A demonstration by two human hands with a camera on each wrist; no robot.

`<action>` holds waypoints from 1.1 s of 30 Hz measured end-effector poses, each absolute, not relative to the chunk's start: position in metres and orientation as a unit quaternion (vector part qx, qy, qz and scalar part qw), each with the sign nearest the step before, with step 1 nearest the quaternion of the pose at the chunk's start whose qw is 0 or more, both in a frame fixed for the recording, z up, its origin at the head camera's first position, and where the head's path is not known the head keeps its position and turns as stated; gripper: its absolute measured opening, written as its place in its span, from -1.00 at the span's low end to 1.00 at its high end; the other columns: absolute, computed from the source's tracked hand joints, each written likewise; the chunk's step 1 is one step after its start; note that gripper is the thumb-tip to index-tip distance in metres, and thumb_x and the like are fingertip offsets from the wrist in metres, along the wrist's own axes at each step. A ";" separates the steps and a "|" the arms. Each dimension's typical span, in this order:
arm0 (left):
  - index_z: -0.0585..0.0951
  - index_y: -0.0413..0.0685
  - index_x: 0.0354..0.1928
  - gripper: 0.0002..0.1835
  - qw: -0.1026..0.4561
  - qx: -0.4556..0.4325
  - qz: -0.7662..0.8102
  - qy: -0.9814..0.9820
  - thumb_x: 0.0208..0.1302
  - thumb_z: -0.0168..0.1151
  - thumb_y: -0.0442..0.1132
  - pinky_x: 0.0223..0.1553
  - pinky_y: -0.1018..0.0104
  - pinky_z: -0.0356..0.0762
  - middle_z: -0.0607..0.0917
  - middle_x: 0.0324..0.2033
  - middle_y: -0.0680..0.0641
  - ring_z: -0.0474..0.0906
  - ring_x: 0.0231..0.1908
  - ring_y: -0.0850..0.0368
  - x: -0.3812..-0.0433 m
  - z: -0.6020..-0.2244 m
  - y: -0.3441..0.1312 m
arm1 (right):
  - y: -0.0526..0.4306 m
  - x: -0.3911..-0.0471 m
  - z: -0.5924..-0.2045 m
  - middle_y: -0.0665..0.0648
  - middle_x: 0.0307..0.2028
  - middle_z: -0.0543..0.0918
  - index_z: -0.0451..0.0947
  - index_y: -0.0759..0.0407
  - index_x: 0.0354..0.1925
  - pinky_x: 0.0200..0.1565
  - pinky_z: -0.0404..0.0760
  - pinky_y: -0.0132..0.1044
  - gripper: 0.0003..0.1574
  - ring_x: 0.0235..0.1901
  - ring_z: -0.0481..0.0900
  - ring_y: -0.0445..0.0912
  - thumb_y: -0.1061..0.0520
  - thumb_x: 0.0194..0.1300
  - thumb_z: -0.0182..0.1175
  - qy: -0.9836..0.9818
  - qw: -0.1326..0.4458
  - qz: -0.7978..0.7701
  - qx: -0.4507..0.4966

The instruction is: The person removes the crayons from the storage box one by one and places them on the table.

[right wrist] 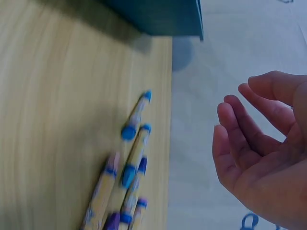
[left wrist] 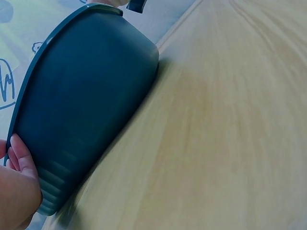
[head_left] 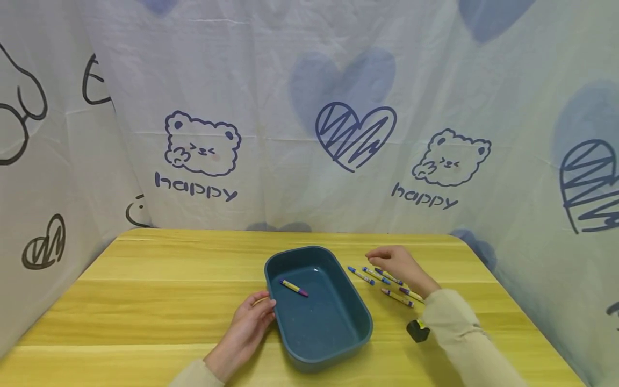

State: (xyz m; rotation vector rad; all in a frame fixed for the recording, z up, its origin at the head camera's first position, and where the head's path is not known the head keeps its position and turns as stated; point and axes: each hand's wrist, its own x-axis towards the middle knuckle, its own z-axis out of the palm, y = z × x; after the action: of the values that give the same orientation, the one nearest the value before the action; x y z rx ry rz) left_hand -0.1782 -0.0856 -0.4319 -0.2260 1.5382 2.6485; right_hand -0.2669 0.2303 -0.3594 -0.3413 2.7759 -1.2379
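A dark blue-green plastic bin (head_left: 329,322) stands on the table, with one yellow-wrapped, purple-tipped crayon (head_left: 294,288) lying inside. My left hand (head_left: 247,322) grips the bin's left rim, thumb at the top edge and fingers (left wrist: 24,155) against the outer wall. Right of the bin, several yellow-wrapped crayons lie loose, among them a blue-tipped crayon (head_left: 361,275) and a pink-tipped crayon (head_left: 397,298). Over these my right hand (head_left: 398,264) hovers with loosely bent fingers; nothing shows between thumb and fingertips in the right wrist view.
A small black object (head_left: 418,330) with a yellow-green mark is beside the right sleeve (head_left: 454,317). The wooden table (head_left: 159,301) is enclosed at the back and sides by printed white cloth (head_left: 280,177).
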 end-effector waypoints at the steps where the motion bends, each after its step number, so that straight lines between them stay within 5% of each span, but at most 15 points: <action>1: 0.34 -0.33 -0.05 -0.81 0.035 -0.074 0.862 0.501 0.33 0.01 -0.50 -0.27 0.45 0.48 0.50 -0.37 -0.01 0.47 -0.35 0.22 -0.178 -0.432 -0.086 | 0.226 -0.268 -0.359 0.28 0.08 0.58 0.55 0.31 0.10 0.05 0.52 0.01 -0.61 0.07 0.51 0.15 0.12 0.42 0.10 0.908 0.040 -0.401 -0.116; 12: 0.35 -0.33 -0.05 -0.82 0.038 -0.077 0.861 0.501 0.34 0.01 -0.50 -0.27 0.45 0.48 0.50 -0.36 -0.01 0.47 -0.35 0.21 -0.178 -0.432 -0.086 | 0.181 -0.273 -0.347 0.16 -0.01 0.64 0.62 0.21 0.02 0.01 0.54 -0.05 -0.70 0.01 0.56 0.06 0.15 0.37 0.16 0.896 0.046 -0.420 -0.135; 33: 0.34 -0.31 -0.04 -0.80 0.040 -0.074 0.861 0.502 0.32 0.03 -0.48 -0.27 0.46 0.48 0.50 -0.38 0.00 0.46 -0.35 0.22 -0.179 -0.432 -0.087 | 0.102 -0.285 -0.370 0.16 -0.18 0.67 0.57 0.40 0.00 -0.13 0.62 -0.17 -0.66 -0.20 0.61 -0.03 0.26 0.28 0.24 0.872 0.092 -0.447 -0.178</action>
State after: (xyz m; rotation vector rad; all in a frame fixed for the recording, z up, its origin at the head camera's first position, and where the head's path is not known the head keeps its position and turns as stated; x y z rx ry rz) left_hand -0.1793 -0.0873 -0.4325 -0.2256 1.5383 2.6371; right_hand -0.2853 0.1023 -0.3704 -0.5293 2.5889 -1.3259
